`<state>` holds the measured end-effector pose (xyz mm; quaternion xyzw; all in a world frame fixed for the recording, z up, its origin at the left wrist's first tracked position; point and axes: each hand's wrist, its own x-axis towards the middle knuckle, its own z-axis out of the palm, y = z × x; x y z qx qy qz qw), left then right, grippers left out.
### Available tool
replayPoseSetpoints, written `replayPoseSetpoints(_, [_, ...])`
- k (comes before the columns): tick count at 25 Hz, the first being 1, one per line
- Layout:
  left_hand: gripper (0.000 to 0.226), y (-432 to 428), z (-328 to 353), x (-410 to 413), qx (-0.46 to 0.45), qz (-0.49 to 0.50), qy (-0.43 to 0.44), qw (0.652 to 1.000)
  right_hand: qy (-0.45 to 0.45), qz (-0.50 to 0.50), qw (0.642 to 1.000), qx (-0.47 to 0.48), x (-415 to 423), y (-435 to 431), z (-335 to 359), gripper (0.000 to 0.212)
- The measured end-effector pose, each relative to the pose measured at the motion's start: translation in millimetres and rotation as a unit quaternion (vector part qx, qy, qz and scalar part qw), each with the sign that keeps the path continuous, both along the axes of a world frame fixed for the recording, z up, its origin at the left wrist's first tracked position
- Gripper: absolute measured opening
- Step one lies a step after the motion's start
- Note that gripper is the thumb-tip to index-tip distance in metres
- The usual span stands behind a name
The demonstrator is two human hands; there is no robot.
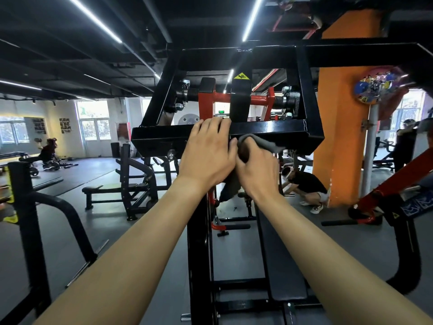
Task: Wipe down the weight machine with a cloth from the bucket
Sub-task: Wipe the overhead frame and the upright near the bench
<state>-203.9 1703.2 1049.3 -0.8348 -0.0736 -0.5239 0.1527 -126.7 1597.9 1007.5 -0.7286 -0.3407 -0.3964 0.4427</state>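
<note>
One warning label (241, 76) above the cloth (259, 142)

One camera gives the only view; it sits on the person's head. It faces forward, almost level, along both forearms (131, 266), which come in from the lower edge. The left hand (206, 151) and the right hand (255, 167) lie near the lens, about mid-picture. The weight machine (269, 130) stands directly beyond the hands. The wide lens takes in the ceiling (70, 55) above the hands and the floor (105, 219) below them.
</note>
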Motion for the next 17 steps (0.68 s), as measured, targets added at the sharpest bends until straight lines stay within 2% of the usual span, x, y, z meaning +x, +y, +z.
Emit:
replayPoseSetpoints(3, [0.042, -2, -2, 2, 0.003, 0.022, -0.008, 1.000, 0.080, -0.012, 0.993, 0.084, 13, -17, 0, 0.017])
replayPoseSetpoints(5, [0.046, -2, -3, 3, 0.009, 0.039, -0.003, 0.999, 0.095, -0.008, 0.989, 0.117, 12, -17, 0, 0.017])
replayPoseSetpoints(9, [0.051, -2, -4, 2, 0.007, 0.048, 0.004, 0.999, 0.090, 0.007, 0.993, 0.072, 4, -13, 0, 0.011])
replayPoseSetpoints(14, [0.052, -2, -3, 1, 0.001, 0.041, 0.003, 0.999, 0.130, -0.052, 0.978, 0.158, 20, -45, 9, 0.012])
replayPoseSetpoints(17, [0.052, -2, -4, 1, -0.001, 0.045, 0.001, 0.999, 0.102, -0.054, 0.986, 0.123, 14, -45, 13, 0.011])
